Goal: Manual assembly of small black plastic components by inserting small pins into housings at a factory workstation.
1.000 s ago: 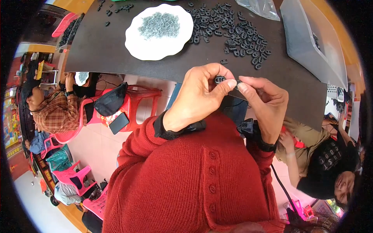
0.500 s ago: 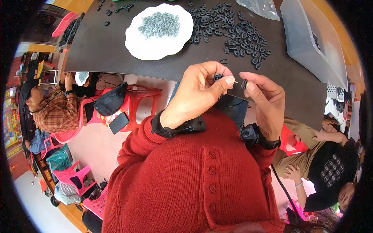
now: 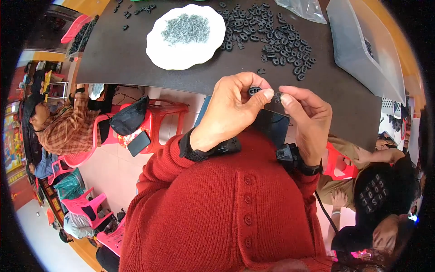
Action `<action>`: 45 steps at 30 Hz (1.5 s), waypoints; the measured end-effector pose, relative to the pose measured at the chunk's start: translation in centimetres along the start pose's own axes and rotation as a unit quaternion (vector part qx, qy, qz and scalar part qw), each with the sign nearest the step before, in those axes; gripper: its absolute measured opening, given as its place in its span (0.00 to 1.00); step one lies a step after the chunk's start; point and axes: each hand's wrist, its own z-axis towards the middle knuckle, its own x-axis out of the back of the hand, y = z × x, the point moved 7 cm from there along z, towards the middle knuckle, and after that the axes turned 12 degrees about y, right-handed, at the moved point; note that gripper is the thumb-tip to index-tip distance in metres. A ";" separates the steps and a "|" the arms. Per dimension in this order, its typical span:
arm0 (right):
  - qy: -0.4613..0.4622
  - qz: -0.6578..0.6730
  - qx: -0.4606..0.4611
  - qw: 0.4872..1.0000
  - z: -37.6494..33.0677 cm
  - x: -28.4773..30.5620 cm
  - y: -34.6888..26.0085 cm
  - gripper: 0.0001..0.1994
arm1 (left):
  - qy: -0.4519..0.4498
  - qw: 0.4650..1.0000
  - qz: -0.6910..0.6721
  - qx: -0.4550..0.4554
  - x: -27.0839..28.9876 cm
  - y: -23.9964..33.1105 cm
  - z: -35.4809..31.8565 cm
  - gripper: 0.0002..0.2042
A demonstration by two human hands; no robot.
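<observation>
My left hand (image 3: pixel 235 106) is closed over the table's near edge, with a black oval two-hole cord lock piece (image 3: pixel 255 91) curled in its fingers. Its thumb and forefinger pinch together at the tips. Thumb and forefinger of my right hand (image 3: pixel 310 113) grip another small black cord lock piece (image 3: pixel 277 97), close against the left thumb tip. Whether the two touch is too small to tell. Beyond the hands lies a scalloped white plate (image 3: pixel 167 59) with a heap of small silvery springs (image 3: pixel 186 29). Many black cord lock pieces (image 3: pixel 283 43) are spread to its right.
A translucent plastic bin (image 3: pixel 362 59) stands at the table's right, with a clear plastic bag (image 3: pixel 303 10) near it. More small black parts (image 3: pixel 145 9) lie at the far left. A red stool (image 3: pixel 158 122) holds a black pouch and a phone. People sit on both sides.
My right hand has brought its black piece left to the tip of my left thumb. The thin metal spring that stuck out there is now hidden. My left hand stays nearly still.
</observation>
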 end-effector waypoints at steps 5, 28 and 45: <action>0.036 -0.019 0.032 0.999 -0.5 -0.1 -0.3 0.11 | 0.004 1.000 0.001 0.000 -0.1 -0.1 -0.1 0.07; 0.052 -0.016 0.043 0.998 -0.2 -0.1 0.6 0.09 | 0.035 0.998 0.046 -0.025 -0.1 -0.3 0.4 0.07; 0.028 0.043 -0.046 0.998 0.5 0.1 1.8 0.11 | 0.073 0.995 0.045 -0.056 -0.4 0.0 0.6 0.06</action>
